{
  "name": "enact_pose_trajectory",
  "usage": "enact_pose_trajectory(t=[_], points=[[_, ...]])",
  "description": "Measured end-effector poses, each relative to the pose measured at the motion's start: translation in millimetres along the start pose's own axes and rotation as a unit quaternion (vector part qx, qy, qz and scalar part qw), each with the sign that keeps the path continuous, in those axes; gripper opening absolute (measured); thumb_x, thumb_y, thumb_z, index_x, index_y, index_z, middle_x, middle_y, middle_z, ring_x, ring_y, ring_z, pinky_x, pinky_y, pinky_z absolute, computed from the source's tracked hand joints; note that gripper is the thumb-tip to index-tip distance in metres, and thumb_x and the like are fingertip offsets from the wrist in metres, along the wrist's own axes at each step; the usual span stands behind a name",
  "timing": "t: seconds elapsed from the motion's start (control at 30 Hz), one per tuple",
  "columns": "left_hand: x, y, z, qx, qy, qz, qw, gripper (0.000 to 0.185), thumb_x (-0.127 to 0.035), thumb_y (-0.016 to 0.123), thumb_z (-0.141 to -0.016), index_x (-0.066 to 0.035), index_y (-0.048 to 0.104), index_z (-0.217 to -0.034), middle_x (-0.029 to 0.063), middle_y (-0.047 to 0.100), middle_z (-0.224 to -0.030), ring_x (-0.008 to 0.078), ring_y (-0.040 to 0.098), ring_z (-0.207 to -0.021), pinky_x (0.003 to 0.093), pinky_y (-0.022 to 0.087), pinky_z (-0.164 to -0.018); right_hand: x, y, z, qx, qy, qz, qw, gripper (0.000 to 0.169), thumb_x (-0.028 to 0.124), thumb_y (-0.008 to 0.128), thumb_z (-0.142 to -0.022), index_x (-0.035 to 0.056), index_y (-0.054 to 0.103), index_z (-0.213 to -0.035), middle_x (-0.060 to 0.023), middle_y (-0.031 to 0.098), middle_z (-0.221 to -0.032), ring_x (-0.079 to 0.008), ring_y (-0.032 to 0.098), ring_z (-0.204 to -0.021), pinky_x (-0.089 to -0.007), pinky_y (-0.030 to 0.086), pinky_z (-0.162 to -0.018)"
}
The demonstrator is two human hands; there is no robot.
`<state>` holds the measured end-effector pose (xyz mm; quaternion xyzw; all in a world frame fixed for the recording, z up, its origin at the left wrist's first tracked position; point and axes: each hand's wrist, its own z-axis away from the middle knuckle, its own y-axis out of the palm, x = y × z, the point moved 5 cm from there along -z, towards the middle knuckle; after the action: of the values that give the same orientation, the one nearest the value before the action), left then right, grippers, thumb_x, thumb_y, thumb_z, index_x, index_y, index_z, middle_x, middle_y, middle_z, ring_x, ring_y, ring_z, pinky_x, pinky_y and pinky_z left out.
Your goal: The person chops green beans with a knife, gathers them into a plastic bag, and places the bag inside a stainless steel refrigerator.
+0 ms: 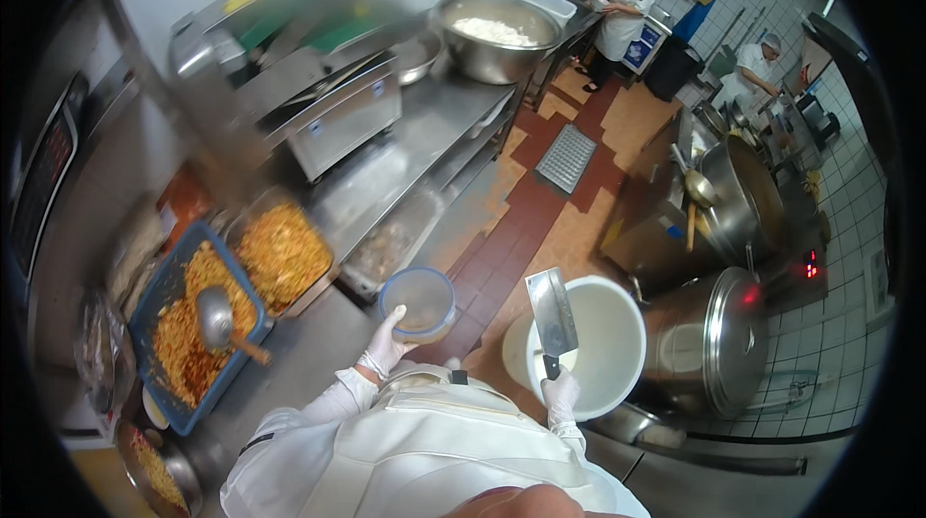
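My left hand [388, 341], in a white glove, grips the side of a round clear plastic container [423, 301] with a blue rim. What lies inside it is hard to tell. In my gloved right hand [561, 393] is the black handle of a cleaver [553, 315], its broad blade pointing away from me over a large white bucket [611, 344]. To the left, a blue plastic tub [145, 333] holds an orange, shredded-looking food with a metal ladle [215, 319] resting in it. A second container [329, 273] of similar food stands beside the tub.
A steel counter [325, 344] runs along the left, with a large steel bowl [499, 58] of white food farther off. On the right are a lidded steel pot [738, 341] and an open pot [734, 185]. Two people [626, 11] [752, 69] stand in the background beyond a floor grate [566, 158].
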<state>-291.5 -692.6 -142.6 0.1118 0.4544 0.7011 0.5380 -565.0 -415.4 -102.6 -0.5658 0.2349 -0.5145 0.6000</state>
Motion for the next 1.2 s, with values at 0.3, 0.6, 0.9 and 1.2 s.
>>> enact_pose_trajectory(t=[0.3,0.6,0.9,1.2], points=[[-95,101,-226,-0.047,0.127,-0.024,0.99,0.059,-0.04,0.068,-0.088,-0.016,0.045,-0.137,0.0064,0.053,-0.135,0.0252,0.051,-0.125,0.0516,0.042,-0.101,51,-4,-241,0.041,0.005,-0.012,0.999,0.031,0.017,0.067,-0.07,0.0094,0.07,-0.1,-0.019,0.07,-0.09,-0.0368,0.067,-0.091,-0.0433,0.052,-0.082],[-150,221,-443,-0.062,0.058,-0.095,0.992,0.068,-0.045,0.068,-0.086,-0.014,0.041,-0.14,0.0107,0.05,-0.138,0.0288,0.052,-0.124,0.0521,0.042,-0.103,107,-76,-428,0.016,0.08,-0.012,0.997,0.032,0.018,0.063,-0.075,0.0128,0.07,-0.105,-0.0197,0.07,-0.094,-0.0367,0.067,-0.093,-0.0447,0.052,-0.084],[-57,415,-646,0.029,-0.141,-0.19,0.971,0.059,-0.039,0.065,-0.09,-0.013,0.044,-0.139,0.0089,0.052,-0.138,0.0265,0.052,-0.126,0.0504,0.043,-0.102,79,-132,-642,-0.032,0.136,-0.041,0.989,0.029,0.021,0.063,-0.076,0.0111,0.071,-0.102,-0.0201,0.07,-0.09,-0.037,0.067,-0.09,-0.0453,0.053,-0.082],[-40,658,-803,0.085,-0.108,-0.147,0.98,0.053,-0.033,0.056,-0.097,-0.008,0.042,-0.141,0.0103,0.052,-0.138,0.026,0.051,-0.126,0.0466,0.045,-0.101,99,-253,-977,-0.006,0.071,0.001,0.997,0.034,0.017,0.062,-0.075,0.0124,0.069,-0.108,-0.0195,0.07,-0.095,-0.0355,0.067,-0.095,-0.0443,0.052,-0.086]])
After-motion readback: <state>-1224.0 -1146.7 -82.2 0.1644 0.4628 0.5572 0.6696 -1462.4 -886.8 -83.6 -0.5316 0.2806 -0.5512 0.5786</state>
